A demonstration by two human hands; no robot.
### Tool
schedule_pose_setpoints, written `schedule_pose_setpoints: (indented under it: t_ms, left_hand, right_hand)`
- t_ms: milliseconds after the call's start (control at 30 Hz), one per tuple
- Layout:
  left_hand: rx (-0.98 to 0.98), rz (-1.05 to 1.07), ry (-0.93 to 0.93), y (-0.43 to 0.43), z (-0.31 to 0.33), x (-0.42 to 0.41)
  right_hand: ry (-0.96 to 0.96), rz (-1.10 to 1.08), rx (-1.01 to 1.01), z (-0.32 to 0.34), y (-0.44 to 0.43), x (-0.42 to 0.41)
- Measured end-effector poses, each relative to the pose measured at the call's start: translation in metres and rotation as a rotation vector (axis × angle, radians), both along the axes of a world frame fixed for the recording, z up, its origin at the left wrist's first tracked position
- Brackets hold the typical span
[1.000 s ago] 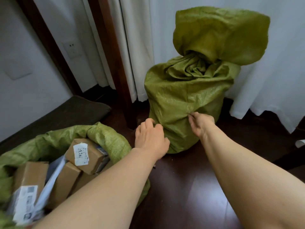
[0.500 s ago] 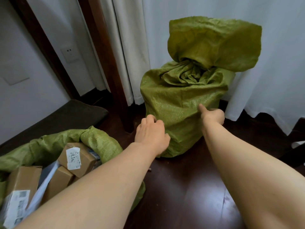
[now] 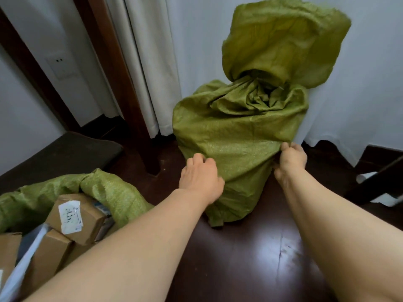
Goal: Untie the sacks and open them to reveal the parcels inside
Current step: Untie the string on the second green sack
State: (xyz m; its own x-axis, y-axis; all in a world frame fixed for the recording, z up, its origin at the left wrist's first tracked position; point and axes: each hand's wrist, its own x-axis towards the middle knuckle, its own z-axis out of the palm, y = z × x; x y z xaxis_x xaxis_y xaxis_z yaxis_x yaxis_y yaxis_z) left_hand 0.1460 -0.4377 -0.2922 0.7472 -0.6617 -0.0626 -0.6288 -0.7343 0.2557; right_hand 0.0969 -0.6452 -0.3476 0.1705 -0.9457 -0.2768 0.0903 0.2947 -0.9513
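A tall green woven sack (image 3: 237,131) stands on the dark floor against the white curtain, its neck bunched and twisted shut, with a loose flap rising above. My left hand (image 3: 200,177) grips the sack's fabric low on its front left. My right hand (image 3: 291,159) pinches a fold of fabric on the sack's right side, pulling it taut. At the lower left lies a second green sack (image 3: 113,192), open, with brown cardboard parcels (image 3: 74,216) showing inside.
A dark wooden post (image 3: 122,79) stands left of the tied sack. White curtains (image 3: 370,83) hang behind. A dark mat (image 3: 61,153) lies at the left wall. A dark furniture leg and white paper (image 3: 375,182) sit at the right edge.
My right hand slid from the sack's front middle to its right side and now pinches the fabric. My left hand took hold of the sack's front. The view moved closer.
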Motion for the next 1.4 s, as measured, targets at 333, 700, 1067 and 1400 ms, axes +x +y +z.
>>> schedule_pose_setpoints:
  t_ms: [333, 700, 1067, 1400]
  left_hand:
    - [-0.433, 0.141, 0.027, 0.004, 0.055, -0.04]
    - [-0.247, -0.153, 0.171, 0.057, 0.056, -0.047]
    - [-1.013, 0.347, 1.042, 0.077, 0.101, -0.028]
    - [-0.986, 0.845, 0.155, 0.115, 0.125, 0.014]
  right_hand:
    - [-0.106, 0.309, 0.098, 0.017, 0.07, -0.112]
    - [-0.278, -0.123, 0.175, 0.079, 0.097, -0.143]
    - [0.097, 0.653, -0.299, 0.193, 0.134, -0.085]
    - [0.382, 1.158, -0.541, 0.104, 0.211, -0.079]
